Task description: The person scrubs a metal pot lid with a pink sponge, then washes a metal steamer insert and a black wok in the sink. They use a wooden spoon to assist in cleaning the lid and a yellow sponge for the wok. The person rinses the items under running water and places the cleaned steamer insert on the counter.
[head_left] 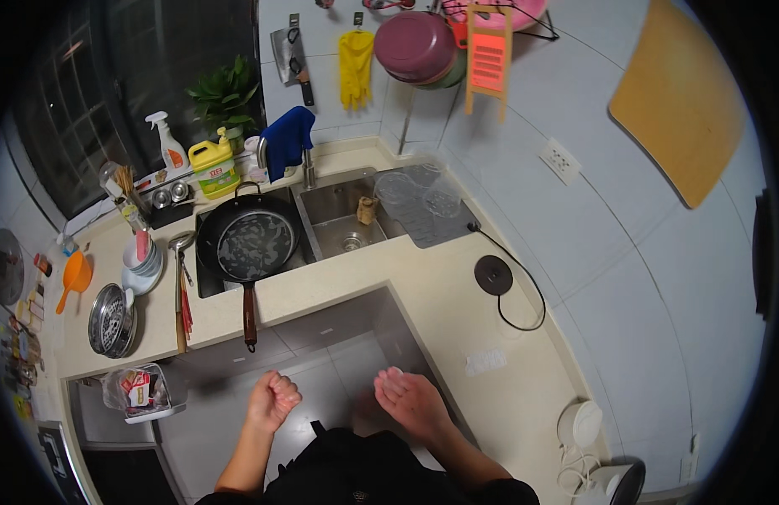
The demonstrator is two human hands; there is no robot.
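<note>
My left hand (274,401) is closed in a fist in front of my body, with nothing showing in it. To its right, my right hand (409,404) is raised with its fingers loosely extended and holds nothing visible. Both hands are apart from the counter, above the floor. Nearest ahead of the left hand is the wooden handle of a large black wok (248,244), which rests over the left sink basin and is wet inside. A steel sink basin (328,231) beside it holds a small brown object (367,210). A blue cloth (287,143) drapes over the faucet.
Left of the wok lie a ladle (182,241), stacked bowls (143,259), a steel steamer pot (112,320) and an orange scoop (75,278). A lined bin (156,396) hangs at the counter edge. On the right counter are a round black corded disc (494,275) and a grey drying mat (444,225).
</note>
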